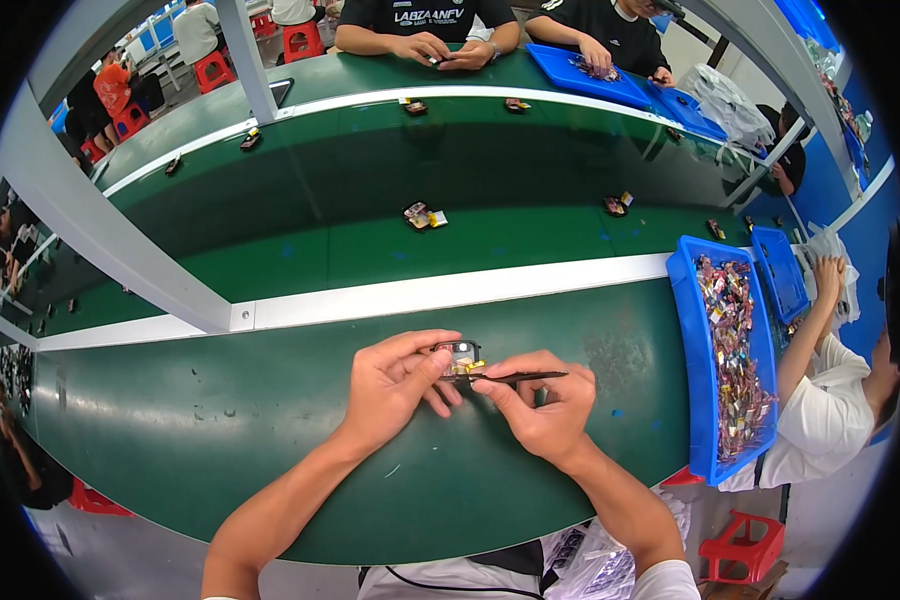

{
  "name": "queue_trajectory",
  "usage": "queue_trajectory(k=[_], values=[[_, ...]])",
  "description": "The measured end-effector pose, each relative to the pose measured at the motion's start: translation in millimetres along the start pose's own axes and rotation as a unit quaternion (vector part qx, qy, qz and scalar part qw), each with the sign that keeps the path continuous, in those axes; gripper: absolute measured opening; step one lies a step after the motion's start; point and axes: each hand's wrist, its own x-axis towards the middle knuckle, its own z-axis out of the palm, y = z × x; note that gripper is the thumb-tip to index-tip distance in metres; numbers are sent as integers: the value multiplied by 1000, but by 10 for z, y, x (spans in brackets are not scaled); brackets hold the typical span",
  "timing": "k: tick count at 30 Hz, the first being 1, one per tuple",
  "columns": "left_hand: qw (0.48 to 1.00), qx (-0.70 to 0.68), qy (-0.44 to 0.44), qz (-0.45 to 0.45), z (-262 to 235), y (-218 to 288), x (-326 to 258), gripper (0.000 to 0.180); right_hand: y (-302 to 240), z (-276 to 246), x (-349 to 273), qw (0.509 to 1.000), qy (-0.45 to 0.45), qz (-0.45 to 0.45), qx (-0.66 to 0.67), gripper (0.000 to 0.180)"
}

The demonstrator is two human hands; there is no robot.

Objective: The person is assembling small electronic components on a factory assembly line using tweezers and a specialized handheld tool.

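Over the green tabletop [220, 440] my left hand [382, 392] grips a small black-cased electronic unit [460, 350] between thumb and fingers. Its inside faces up and shows a silvery part and a yellow bit; finer detail is too small to tell. My right hand [547, 410] pinches a pair of thin black tweezers [530, 377], lying nearly level. The tips point left and meet the near edge of the unit. Part of the casing is hidden behind my left thumb.
A blue tray [700, 400] full of small wired parts stands at my right. Beyond the white rail [450, 295], a green conveyor belt [310, 235] carries several similar units [425, 216]. Grey posts [120, 230] frame the belt. Co-workers sit opposite and at right.
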Motion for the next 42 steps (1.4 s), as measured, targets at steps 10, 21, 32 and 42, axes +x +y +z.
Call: queue_trajectory(k=[10, 21, 32, 42], values=[[999, 37, 14, 4, 59, -33, 5, 25, -31, 1, 65, 991, -23, -123, -45, 16], [993, 107, 48, 13, 108, -84, 4, 18, 80, 22, -10, 969, -40, -221, -101, 23], [874, 349, 319, 109, -1061, 486, 1172, 18, 68, -34, 94, 984, 55, -162, -43, 17], [603, 721, 196, 279, -1281, 529, 1645, 16, 191, -37, 43, 984, 63, -155, -69, 13]])
